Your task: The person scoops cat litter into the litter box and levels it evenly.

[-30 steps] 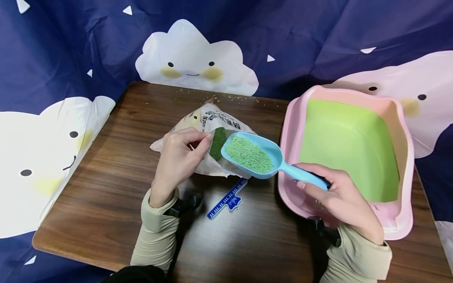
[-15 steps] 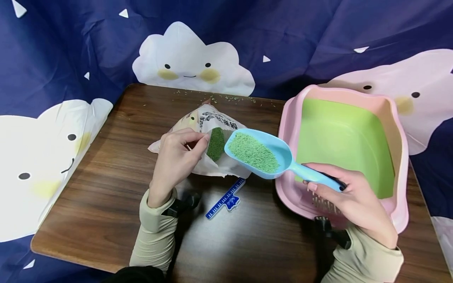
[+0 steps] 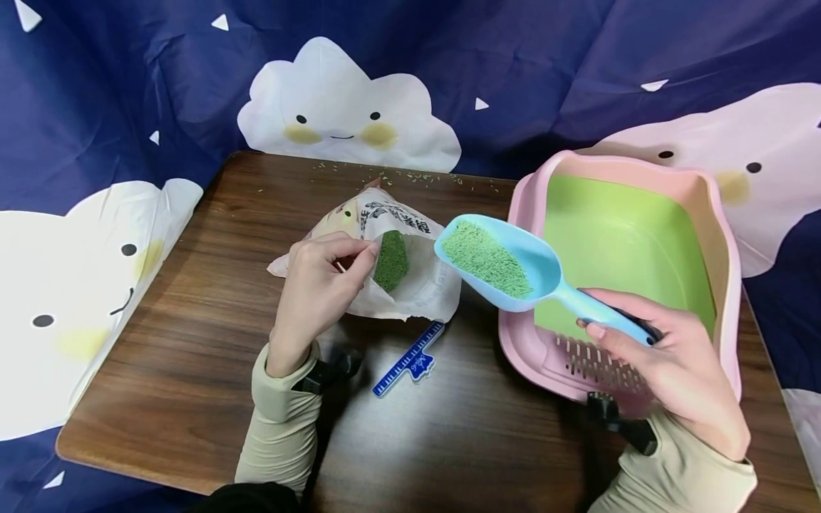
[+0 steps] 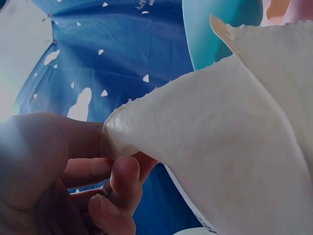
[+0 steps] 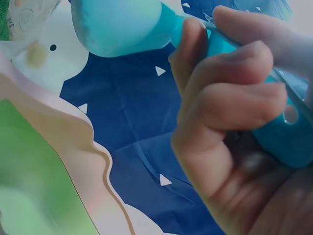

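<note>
My right hand (image 3: 680,370) grips the handle of a light blue scoop (image 3: 545,267), its fingers curled round it in the right wrist view. Green pellets (image 3: 484,260) fill much of the scoop, which is held level in the air between the bag and the pink litter box (image 3: 526,356). Thumb and forefinger of my left hand (image 3: 321,292) pinch the torn edge of a white paper bag (image 3: 430,285). Through the bag's mouth show darker green pellets (image 3: 391,262). The left wrist view has the pinched corner of the bag (image 4: 171,117) up close, hiding its contents.
A blue ruler-shaped clip (image 3: 410,360) lies on the wooden table (image 3: 160,370) in front of the bag. Pellets (image 3: 417,176) are scattered along the back edge. The litter box has a green floor (image 3: 622,242) and a slotted front ledge (image 3: 596,360). A dark blue cloud-patterned cloth (image 3: 532,64) hangs behind.
My right hand has moved the loaded scoop right, away from the bag's mouth and toward the litter box. The left hand keeps its pinch on the bag's edge.
</note>
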Demonstrator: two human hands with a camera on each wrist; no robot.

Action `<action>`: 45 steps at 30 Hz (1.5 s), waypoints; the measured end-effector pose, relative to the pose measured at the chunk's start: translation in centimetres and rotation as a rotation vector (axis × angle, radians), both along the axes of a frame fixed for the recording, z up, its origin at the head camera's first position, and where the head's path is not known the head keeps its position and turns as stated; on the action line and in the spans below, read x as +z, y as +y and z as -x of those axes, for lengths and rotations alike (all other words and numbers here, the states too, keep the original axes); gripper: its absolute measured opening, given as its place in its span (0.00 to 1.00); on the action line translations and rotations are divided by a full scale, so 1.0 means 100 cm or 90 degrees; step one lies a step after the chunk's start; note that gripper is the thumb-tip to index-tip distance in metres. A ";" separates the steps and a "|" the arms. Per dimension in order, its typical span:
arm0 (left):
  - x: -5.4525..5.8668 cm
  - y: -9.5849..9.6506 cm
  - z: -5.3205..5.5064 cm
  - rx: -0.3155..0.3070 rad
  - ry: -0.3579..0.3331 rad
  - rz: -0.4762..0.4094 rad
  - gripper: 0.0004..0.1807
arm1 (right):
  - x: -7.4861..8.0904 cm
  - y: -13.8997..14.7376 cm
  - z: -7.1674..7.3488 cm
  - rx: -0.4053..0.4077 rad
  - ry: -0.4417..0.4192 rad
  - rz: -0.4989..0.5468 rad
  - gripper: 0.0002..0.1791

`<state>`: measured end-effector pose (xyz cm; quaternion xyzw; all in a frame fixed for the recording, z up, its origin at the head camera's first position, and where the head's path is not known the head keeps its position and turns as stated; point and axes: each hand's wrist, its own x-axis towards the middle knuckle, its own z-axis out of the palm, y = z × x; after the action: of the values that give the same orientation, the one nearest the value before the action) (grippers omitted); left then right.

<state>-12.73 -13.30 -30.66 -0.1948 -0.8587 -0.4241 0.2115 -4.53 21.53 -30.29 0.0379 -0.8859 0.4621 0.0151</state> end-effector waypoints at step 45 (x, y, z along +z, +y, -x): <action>-0.003 0.002 0.002 -0.010 -0.004 -0.004 0.08 | -0.030 0.039 0.018 -0.154 0.065 0.560 0.20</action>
<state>-12.89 -13.07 -30.96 -0.1995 -0.8565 -0.4293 0.2058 -6.28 25.47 -33.25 -0.0532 -0.6015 0.7868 0.1277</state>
